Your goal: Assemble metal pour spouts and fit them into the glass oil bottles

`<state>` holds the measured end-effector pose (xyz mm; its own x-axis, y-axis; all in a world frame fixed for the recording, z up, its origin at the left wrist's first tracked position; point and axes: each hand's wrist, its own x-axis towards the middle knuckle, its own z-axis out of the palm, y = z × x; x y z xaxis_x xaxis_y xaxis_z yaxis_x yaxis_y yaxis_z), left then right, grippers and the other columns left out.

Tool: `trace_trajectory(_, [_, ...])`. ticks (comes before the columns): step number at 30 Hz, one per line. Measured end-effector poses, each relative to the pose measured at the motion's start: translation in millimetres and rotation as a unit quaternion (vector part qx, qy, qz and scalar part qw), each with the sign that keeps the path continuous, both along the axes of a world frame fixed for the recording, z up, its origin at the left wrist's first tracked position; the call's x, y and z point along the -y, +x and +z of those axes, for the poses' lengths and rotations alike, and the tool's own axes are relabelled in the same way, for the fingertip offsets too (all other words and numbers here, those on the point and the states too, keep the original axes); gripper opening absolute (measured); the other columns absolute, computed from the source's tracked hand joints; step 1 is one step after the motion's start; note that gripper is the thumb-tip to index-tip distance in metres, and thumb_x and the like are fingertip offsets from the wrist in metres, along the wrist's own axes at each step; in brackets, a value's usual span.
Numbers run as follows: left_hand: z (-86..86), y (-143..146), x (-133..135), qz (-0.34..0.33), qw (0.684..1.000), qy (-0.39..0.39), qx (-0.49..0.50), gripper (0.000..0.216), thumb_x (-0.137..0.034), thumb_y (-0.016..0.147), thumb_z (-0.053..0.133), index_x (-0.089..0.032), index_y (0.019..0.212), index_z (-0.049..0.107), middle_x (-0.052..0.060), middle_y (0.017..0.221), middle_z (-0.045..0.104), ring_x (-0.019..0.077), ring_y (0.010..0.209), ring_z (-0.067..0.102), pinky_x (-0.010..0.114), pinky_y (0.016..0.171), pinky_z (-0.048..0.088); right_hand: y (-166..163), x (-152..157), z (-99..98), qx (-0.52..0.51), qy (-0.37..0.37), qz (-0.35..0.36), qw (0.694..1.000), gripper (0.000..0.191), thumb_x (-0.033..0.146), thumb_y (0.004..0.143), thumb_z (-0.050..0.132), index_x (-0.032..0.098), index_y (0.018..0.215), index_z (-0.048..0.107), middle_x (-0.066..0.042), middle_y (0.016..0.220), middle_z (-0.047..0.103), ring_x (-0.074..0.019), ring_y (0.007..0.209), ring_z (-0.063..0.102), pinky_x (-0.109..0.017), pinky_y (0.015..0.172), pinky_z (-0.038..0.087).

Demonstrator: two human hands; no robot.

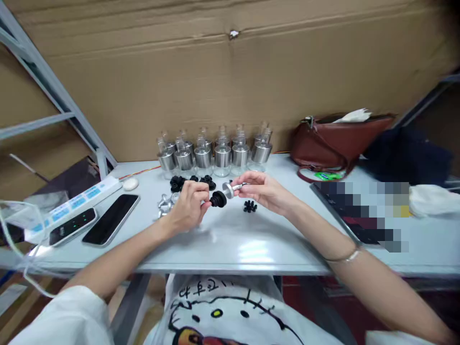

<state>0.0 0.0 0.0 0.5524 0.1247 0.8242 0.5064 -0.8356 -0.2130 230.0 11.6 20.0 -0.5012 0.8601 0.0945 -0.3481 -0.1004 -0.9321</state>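
Note:
Pinched in the fingers of my left hand is a black ribbed rubber stopper, its wide end turned to the right. My right hand grips the thin stem of a silver metal pourer with a round disc. The disc faces the stopper very closely; I cannot tell if they touch. Below my right hand lies a small cluster of black ribbed pieces. Silver metal parts lie left of my left hand, with black rubber stoppers behind it.
Several glass bottles with silver metal bands stand in rows at the back. A brown bag and a dark flat panel, partly blurred, are on the right. A phone, a power strip and a white round object lie left.

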Motion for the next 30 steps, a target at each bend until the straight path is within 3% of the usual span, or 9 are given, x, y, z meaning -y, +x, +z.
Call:
trace_trajectory(6, [0.1,0.7,0.3,-0.001,1.0,-0.008,0.013,0.007,-0.021,0.095,0.031,-0.019,0.091,0.037,0.005,0.084,0.048,0.0172,0.078,0.048,0.034,0.071,0.043,2.9,-2.9,-6.7,-0.004,0.012,0.032,0.999,0.019,0.022,0.062,0.082,0.018,0.075,0.069,0.0,0.085,0.071,-0.0101,0.072,0.068,-0.023,0.075,0.054])
trace_trajectory(13, [0.6,0.4,2.2,-0.006,0.999,-0.028,0.024,0.004,-0.021,0.095,0.033,-0.02,0.094,0.037,0.005,0.089,0.046,0.0155,0.078,0.049,0.032,0.07,0.047,2.1,-1.4,-7.6,-0.009,0.016,0.052,0.998,0.017,0.021,0.064,0.081,0.019,0.077,0.07,0.0,0.087,0.07,-0.0102,0.073,0.068,-0.022,0.074,0.054])
trace_trajectory(21, [3.0,0.6,4.1,-0.098,0.989,-0.108,0.016,0.005,-0.017,0.094,0.037,-0.02,0.098,0.037,0.009,0.104,0.049,0.0119,0.085,0.056,0.027,0.07,0.053,1.2,1.2,-7.2,-0.031,0.017,0.07,0.997,0.015,0.025,0.064,0.082,0.018,0.072,0.071,0.0,0.086,0.07,-0.0103,0.073,0.068,-0.021,0.071,0.056])
trace_trajectory(25, [1.1,1.1,4.2,-0.106,0.985,-0.138,0.011,0.01,-0.013,0.092,0.04,-0.02,0.099,0.036,0.009,0.099,0.056,0.0138,0.086,0.058,0.029,0.071,0.053,-1.0,0.3,-9.2,0.009,0.027,0.041,0.999,0.019,0.026,0.06,0.083,0.018,0.074,0.073,-0.001,0.08,0.07,-0.0099,0.066,0.067,-0.022,0.067,0.056])
trace_trajectory(30, [-4.3,2.8,6.3,-0.119,0.975,-0.185,0.046,0.017,-0.011,0.092,0.041,-0.02,0.106,0.036,0.006,0.095,0.058,0.0121,0.081,0.061,0.027,0.07,0.052,-6.7,1.9,-11.4,0.037,0.098,-0.049,0.993,0.016,0.022,0.059,0.083,0.017,0.069,0.071,-0.001,0.07,0.069,-0.0101,0.061,0.064,-0.025,0.062,0.054])
